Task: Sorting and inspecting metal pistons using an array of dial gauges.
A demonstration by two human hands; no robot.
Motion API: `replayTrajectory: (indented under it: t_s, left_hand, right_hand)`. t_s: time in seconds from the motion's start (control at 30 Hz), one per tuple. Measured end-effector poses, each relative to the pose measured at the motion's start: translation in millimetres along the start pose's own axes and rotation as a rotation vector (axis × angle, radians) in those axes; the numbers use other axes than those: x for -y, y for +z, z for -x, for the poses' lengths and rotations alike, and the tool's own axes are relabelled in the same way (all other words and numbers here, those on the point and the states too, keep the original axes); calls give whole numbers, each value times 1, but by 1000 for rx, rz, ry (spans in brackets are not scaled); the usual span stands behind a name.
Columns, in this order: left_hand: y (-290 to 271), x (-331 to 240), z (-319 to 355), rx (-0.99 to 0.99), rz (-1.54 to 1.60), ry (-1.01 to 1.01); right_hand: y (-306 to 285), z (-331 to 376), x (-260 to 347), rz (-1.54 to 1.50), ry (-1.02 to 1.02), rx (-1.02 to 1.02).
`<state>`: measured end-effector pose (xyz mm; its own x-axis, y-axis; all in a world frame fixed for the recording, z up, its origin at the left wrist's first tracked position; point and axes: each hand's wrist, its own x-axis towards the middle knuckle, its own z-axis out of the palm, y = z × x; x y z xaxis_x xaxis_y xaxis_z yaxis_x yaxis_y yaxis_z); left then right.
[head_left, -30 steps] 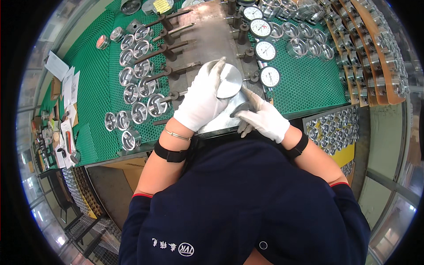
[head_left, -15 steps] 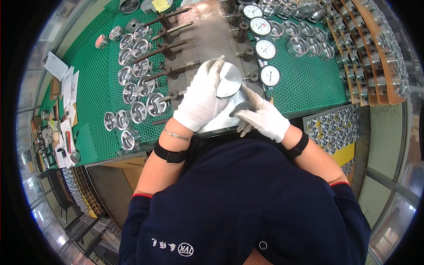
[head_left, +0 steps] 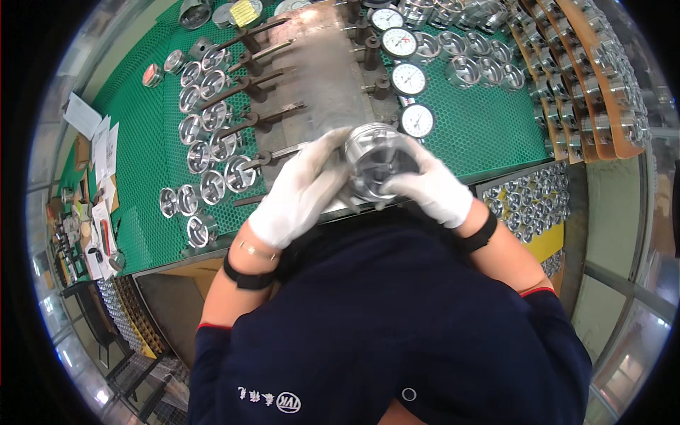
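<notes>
A shiny metal piston (head_left: pixel 380 159) is held above the near edge of the steel plate, its hollow underside facing up toward me. My right hand (head_left: pixel 433 190), in a white glove, grips its right side, with the thumb over the near rim. My left hand (head_left: pixel 301 188), also gloved, is closed against the piston's left side; its fingertips are blurred and partly hidden. Beneath and beyond lies the worn steel plate (head_left: pixel 322 92), flanked by rods on stands (head_left: pixel 263 120) and by round dial gauges (head_left: pixel 416 120).
Rows of pistons (head_left: pixel 212 185) stand on the green mat (head_left: pixel 152 212) at left. More pistons (head_left: pixel 464 72) sit at back right. Brown dividers (head_left: pixel 593 106) separate stacked pistons at far right, and a tray of pistons (head_left: pixel 525 205) is lower right. Papers (head_left: pixel 106 152) lie far left.
The piston has turned from its smooth flat face to its hollow side. My left hand has moved left and lower, and the right hand now wraps the piston's right side. The view has shifted slightly.
</notes>
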<state>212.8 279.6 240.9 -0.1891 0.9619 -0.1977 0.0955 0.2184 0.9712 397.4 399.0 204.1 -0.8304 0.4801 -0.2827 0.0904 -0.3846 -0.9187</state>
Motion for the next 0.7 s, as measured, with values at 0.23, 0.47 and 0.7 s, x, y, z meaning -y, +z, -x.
replayTrajectory:
  t_s: [0.23,0.47,0.7]
  left_hand:
    - [-107,88,90,-738,-830,22]
    - [-121,215,177,-695,-1295,-633]
    - [-135,204,157,-815,-1221,-698]
  right_hand:
    - [-99,1,19,-70,-278,-596]
    - [-185,-79,-50,15,150,-688]
    - [-201,-149,-74,164,202,-850]
